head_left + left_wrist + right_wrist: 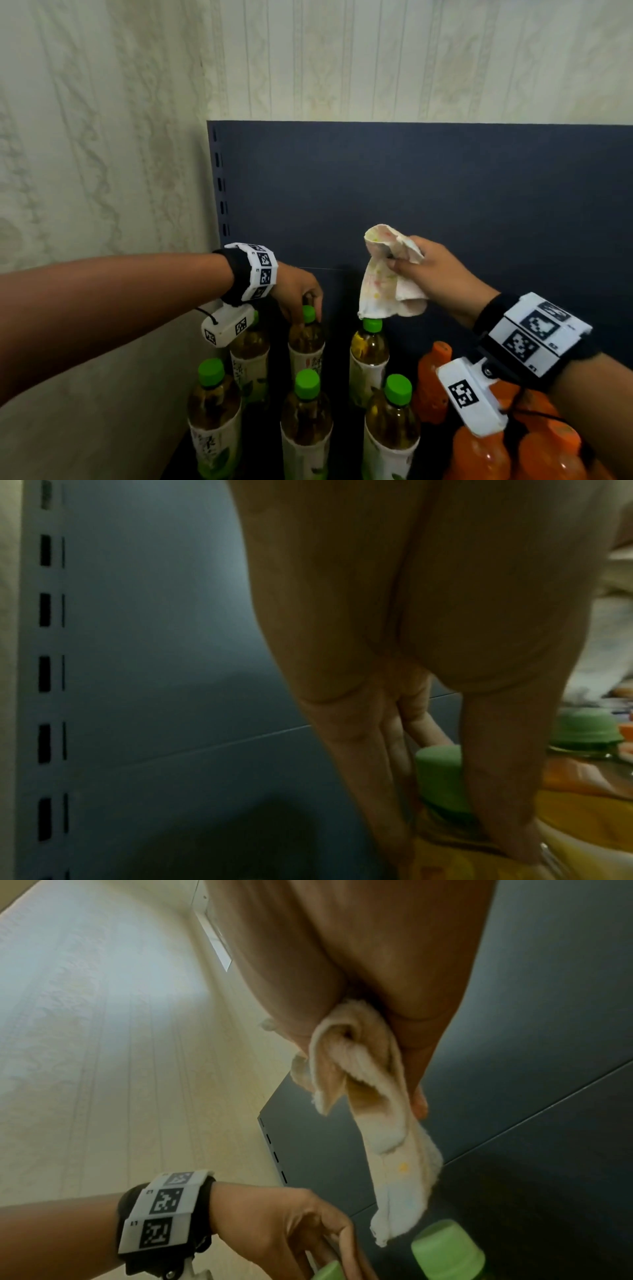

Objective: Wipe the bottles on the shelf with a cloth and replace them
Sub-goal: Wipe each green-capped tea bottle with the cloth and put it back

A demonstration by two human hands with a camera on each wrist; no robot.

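Observation:
Several tea bottles with green caps stand in two rows on the shelf. My left hand (306, 309) reaches down over the back-middle bottle (306, 339) and grips its neck, fingers on one side of the green cap (440, 777) and thumb on the other. To the right and higher up, my right hand (407, 263) grips a bunched, stained white cloth (380, 287). The cloth's (394, 1137) loose end hangs just above the cap of the back-right bottle (372, 324).
Three green-capped bottles (307, 383) form the front row. Orange bottles (431, 380) crowd the right side under my right wrist. A dark blue back panel (411, 188) with a slotted upright (219, 185) stands behind; a wallpapered wall (102, 171) closes the left.

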